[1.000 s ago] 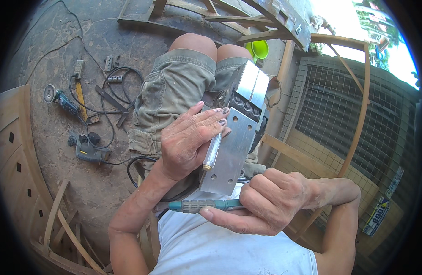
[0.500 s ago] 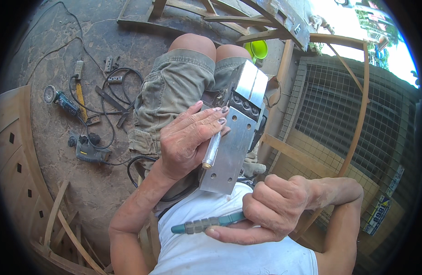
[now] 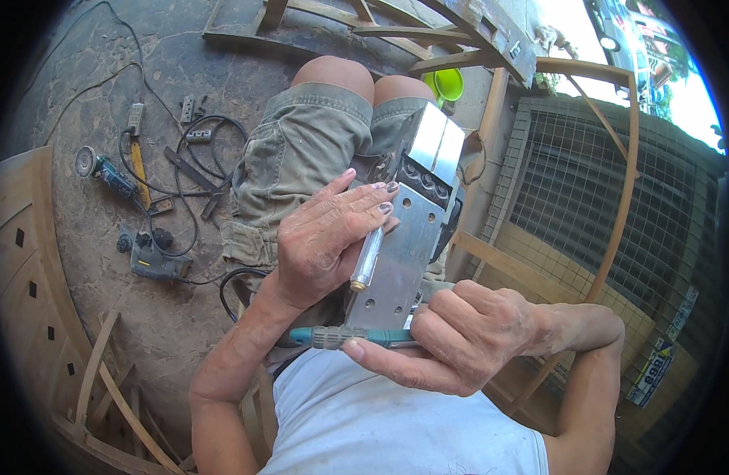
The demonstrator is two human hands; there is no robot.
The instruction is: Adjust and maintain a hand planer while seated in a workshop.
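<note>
An electric planer [image 3: 394, 265] rests upside down on my lap, its flat silver sole facing up and its cutter drum showing in the gap between the plates. My left hand [image 3: 321, 237] lies over the planer's left edge, fingers stretched together toward the drum and gripping it. Beneath that hand, a silvery cylinder with a brass-coloured end [image 3: 367, 261] lies along the sole's edge. In my closed right hand [image 3: 467, 336] is a teal hand tool with a grey ribbed grip [image 3: 330, 338], held sideways across the planer's near end. The tool's other end is hidden in my fist.
On the floor to the left lie an angle grinder [image 3: 111, 178], a grey power tool [image 3: 155, 257], cords and socket blocks [image 3: 136, 119]. Wooden frames stand at the far side and lower left. A wire-mesh panel [image 3: 594, 174] is on the right; a green bucket [image 3: 445, 84] sits beyond my knees.
My right hand has moved away from my body, bringing the teal tool over the planer's near end. My left hand stays on the planer. A vehicle now shows at the far upper right.
</note>
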